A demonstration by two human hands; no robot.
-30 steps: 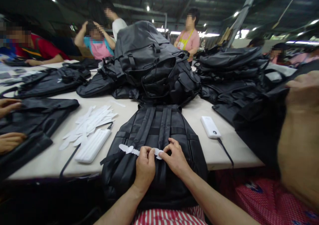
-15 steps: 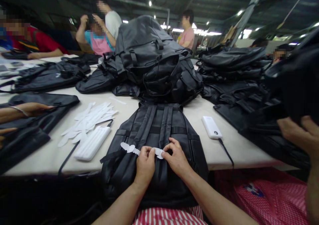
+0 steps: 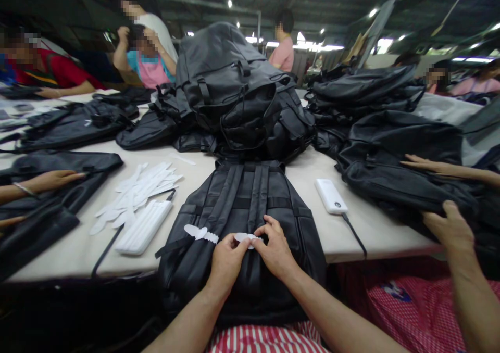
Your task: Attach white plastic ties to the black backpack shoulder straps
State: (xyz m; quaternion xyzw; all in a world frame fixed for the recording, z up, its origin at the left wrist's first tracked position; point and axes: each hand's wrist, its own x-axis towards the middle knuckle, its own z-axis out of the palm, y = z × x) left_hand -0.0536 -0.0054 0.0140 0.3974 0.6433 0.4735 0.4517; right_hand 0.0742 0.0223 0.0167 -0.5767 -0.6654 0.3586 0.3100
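A black backpack [image 3: 238,223] lies in front of me with its shoulder straps facing up. Across its straps sits a white notched strip [image 3: 195,232], looped round the strap on the left. My left hand [image 3: 227,262] and my right hand [image 3: 275,248] meet over the other strap, thumbs and fingers pinching a second white strip [image 3: 242,236]. Much of that strip is hidden by my fingers. A heap of loose white strips [image 3: 136,191] lies on the table to the left.
White power banks [image 3: 145,227] [image 3: 330,196] with black cables flank the backpack on the table [image 3: 195,160]. Black bags [image 3: 238,98] are piled ahead. Co-workers' hands [image 3: 52,180] [image 3: 449,230] handle black bags on either side.
My hands have drawn closer together over the second strip. On the right, a co-worker's raised black bag has come down onto the table.
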